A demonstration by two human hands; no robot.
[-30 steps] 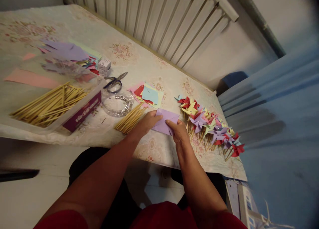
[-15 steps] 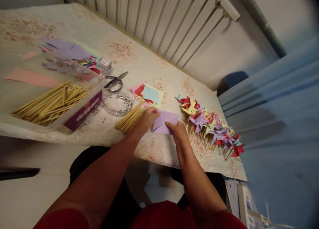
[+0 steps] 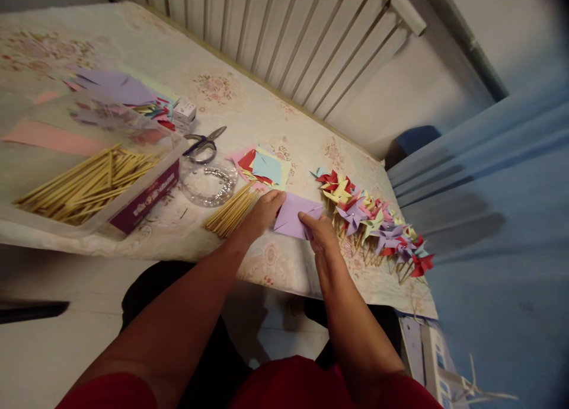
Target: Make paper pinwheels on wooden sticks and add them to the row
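Note:
A square of purple paper (image 3: pixel 293 216), with slits running in from its corners, is held between both hands above the table. My left hand (image 3: pixel 268 210) pinches its left edge. My right hand (image 3: pixel 320 230) grips the right side, the thumb lying on top of the sheet and the other fingers beneath, mostly hidden. Just left of my left hand lies a bundle of thin wooden sticks (image 3: pixel 229 213). Behind it sits a small pile of coloured paper squares (image 3: pixel 268 168). To the right of my right hand, finished paper pinwheels (image 3: pixel 353 214) on sticks lie in a long row.
A clear plastic box (image 3: pixel 100 219) of wooden sticks stands on the left. Beside it are scissors (image 3: pixel 205 145), a round clear dish (image 3: pixel 207 184) of small shiny pieces, a small white box (image 3: pixel 184 112) and more purple paper (image 3: pixel 111 86). A radiator (image 3: pixel 267 35) runs behind the table.
Both hands still hold the purple paper, which has turned and shifted slightly. The right thumb has moved a little to the right on it. The whole view has shifted slightly.

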